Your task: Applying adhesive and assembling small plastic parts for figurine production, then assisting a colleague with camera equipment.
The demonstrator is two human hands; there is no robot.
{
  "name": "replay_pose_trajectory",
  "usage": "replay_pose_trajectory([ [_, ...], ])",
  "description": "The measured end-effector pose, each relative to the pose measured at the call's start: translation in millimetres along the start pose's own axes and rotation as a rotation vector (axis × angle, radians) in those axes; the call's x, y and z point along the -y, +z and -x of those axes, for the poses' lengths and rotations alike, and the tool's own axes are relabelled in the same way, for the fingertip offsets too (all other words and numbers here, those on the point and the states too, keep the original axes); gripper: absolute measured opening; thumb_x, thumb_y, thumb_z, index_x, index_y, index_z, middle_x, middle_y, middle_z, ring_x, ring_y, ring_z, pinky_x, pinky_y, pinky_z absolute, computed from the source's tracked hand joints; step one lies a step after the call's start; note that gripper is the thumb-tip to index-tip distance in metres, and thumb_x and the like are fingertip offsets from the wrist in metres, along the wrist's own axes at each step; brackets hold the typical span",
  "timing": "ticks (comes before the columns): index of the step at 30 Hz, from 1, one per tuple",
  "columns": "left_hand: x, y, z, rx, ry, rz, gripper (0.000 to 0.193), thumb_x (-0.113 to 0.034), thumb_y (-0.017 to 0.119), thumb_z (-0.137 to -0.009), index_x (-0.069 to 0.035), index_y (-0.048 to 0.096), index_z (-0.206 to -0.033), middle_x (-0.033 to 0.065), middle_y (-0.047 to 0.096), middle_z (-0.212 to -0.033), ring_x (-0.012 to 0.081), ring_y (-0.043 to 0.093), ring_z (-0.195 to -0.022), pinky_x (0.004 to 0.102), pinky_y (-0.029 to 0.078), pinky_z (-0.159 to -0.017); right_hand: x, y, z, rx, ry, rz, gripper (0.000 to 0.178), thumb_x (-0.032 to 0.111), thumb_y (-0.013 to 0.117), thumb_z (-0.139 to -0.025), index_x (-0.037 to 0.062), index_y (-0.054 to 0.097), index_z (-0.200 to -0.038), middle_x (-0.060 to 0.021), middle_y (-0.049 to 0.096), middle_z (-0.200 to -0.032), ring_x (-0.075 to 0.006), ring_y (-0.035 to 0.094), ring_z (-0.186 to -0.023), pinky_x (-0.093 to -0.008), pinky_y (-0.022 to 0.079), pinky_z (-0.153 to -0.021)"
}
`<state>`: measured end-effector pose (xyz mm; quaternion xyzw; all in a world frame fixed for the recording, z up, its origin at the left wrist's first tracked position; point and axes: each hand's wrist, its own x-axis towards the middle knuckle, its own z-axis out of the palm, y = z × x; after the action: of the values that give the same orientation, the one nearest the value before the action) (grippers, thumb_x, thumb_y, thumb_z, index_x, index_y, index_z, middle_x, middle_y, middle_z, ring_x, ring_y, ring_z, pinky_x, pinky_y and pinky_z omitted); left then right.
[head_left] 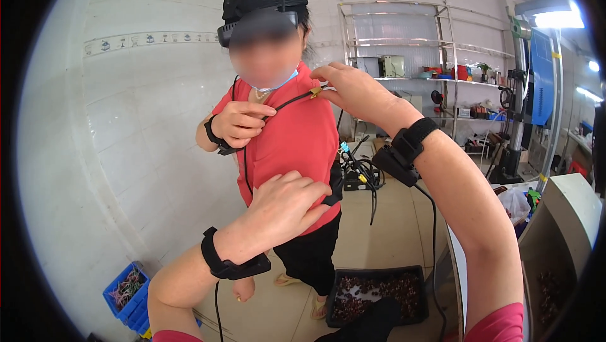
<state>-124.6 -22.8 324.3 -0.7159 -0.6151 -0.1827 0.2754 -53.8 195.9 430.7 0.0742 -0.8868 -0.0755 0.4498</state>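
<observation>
A person in a red shirt stands facing me, with a black cap and a black head-worn device. My right hand pinches a black cable at the person's shoulder, beside a small gold-coloured clip. Farther along, the person's own hand holds the same cable at the chest. My left hand is at the person's waist, thumb and fingers closed on the edge of a black box-like thing, mostly hidden behind the fingers and shirt. Black devices are strapped to both my wrists, with cables hanging down.
A black tray of small dark red pieces lies on the floor. Blue bins stand at the lower left by the tiled wall. Behind are bundled cables and metal shelving. A grey open-fronted box is at the right.
</observation>
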Motion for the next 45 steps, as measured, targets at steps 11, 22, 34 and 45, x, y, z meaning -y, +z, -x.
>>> replay_pose_trajectory([
  [11, 10, -6, -12, -0.034, -0.047, 0.027, 0.018, -0.015, 0.066, -0.083, -0.008, 0.066, -0.099, 0.0045, 0.066, -0.081, 0.0241, 0.061, -0.081, 0.0361, 0.05, -0.072, -3, -2, -10, 0.075, 0.079, 0.012, 0.028, 0.015, 0.061, -0.089, 0.0029, 0.057, -0.114, -0.0158, 0.062, -0.11, -0.0303, 0.061, -0.103, -0.0396, 0.049, -0.09],
  [22, 25, -19, -35, -0.288, -0.009, -0.176, 0.016, -0.012, 0.067, -0.081, -0.007, 0.065, -0.096, 0.0064, 0.065, -0.085, 0.026, 0.06, -0.085, 0.0367, 0.049, -0.074, -4, -2, -12, 0.071, 0.049, 0.031, 0.027, 0.015, 0.062, -0.088, 0.0038, 0.057, -0.112, -0.015, 0.064, -0.106, -0.0319, 0.061, -0.101, -0.0403, 0.05, -0.087],
  [34, 78, -38, -91, -0.329, -0.119, -0.191, 0.021, -0.016, 0.068, -0.081, -0.005, 0.067, -0.098, 0.0093, 0.062, -0.092, 0.0269, 0.058, -0.094, 0.0373, 0.048, -0.077, -8, 4, -15, 0.104, -0.068, 0.249, 0.021, 0.012, 0.063, -0.084, 0.0063, 0.058, -0.104, -0.0124, 0.065, -0.104, -0.0318, 0.062, -0.101, -0.0422, 0.051, -0.084],
  [45, 91, -20, -101, -0.371, -0.065, -0.264, 0.014, -0.012, 0.061, -0.087, -0.003, 0.061, -0.098, 0.0129, 0.058, -0.096, 0.0323, 0.058, -0.093, 0.0429, 0.047, -0.079, -4, -5, -9, 0.107, 0.001, 0.181, 0.022, 0.019, 0.064, -0.085, 0.0079, 0.059, -0.104, -0.0113, 0.065, -0.102, -0.0309, 0.06, -0.103, -0.041, 0.049, -0.087],
])
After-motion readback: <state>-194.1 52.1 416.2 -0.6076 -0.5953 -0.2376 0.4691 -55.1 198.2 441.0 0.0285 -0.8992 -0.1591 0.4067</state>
